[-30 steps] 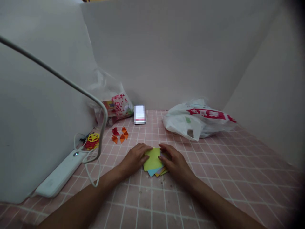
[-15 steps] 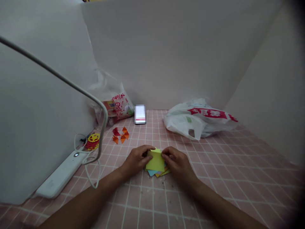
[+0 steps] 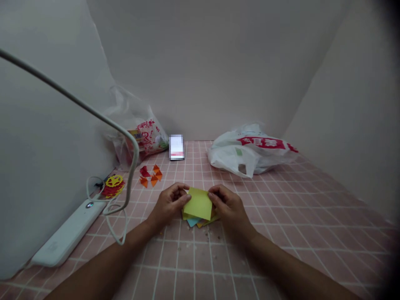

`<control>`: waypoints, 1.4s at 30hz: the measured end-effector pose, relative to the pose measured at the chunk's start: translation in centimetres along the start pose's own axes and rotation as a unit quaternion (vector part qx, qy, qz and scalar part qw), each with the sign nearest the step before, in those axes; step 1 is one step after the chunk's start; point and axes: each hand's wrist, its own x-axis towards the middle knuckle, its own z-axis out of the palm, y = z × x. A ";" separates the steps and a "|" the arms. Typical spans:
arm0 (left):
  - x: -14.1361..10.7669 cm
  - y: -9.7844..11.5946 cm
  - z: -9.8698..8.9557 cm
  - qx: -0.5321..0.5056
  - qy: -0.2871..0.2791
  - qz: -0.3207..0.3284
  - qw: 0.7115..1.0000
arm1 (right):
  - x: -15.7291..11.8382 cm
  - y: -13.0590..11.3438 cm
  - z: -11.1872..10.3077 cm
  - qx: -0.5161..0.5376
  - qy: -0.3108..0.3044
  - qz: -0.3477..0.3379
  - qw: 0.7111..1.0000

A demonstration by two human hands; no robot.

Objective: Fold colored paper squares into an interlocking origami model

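Note:
A square yellow sheet of paper (image 3: 198, 204) is held up between my two hands, facing me. My left hand (image 3: 170, 203) pinches its upper left edge between thumb and fingers. On the other side, my right hand (image 3: 229, 206) grips the upper right corner the same way. Beneath the sheet lies a loose stack of coloured paper (image 3: 193, 221), with blue, orange and yellow-green corners fanning out. The hands and the sheet hide most of that stack.
Several folded orange and red paper pieces (image 3: 154, 180) lie left of centre. Behind them are a lit phone (image 3: 176, 148) and a filled plastic bag (image 3: 146, 137). Another white bag (image 3: 250, 150) rests at back right. A white power strip (image 3: 68, 233) and a cable (image 3: 90, 109) occupy the left.
The yellow sheet has been lifted and tilted slightly, its corners now clearer of the stack. The whole view has shifted a little, so everything appears further left.

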 end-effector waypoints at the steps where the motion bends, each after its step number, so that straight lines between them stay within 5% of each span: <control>1: 0.0 -0.1 0.2 -0.013 0.000 -0.018 1.000 | 0.0 -0.2 0.0 0.007 -0.003 0.006 1.000; 9: -0.2 0.1 1.0 -0.077 0.041 -0.063 0.994 | -0.3 -1.2 0.7 0.185 -0.084 0.100 0.974; 15: -0.4 0.3 1.0 -0.102 0.018 -0.079 0.991 | -0.4 -1.0 0.9 0.224 -0.070 0.145 0.961; 42: -0.5 0.4 0.7 -0.112 0.024 -0.050 0.992 | -0.7 -1.6 0.6 0.253 -0.058 0.145 0.955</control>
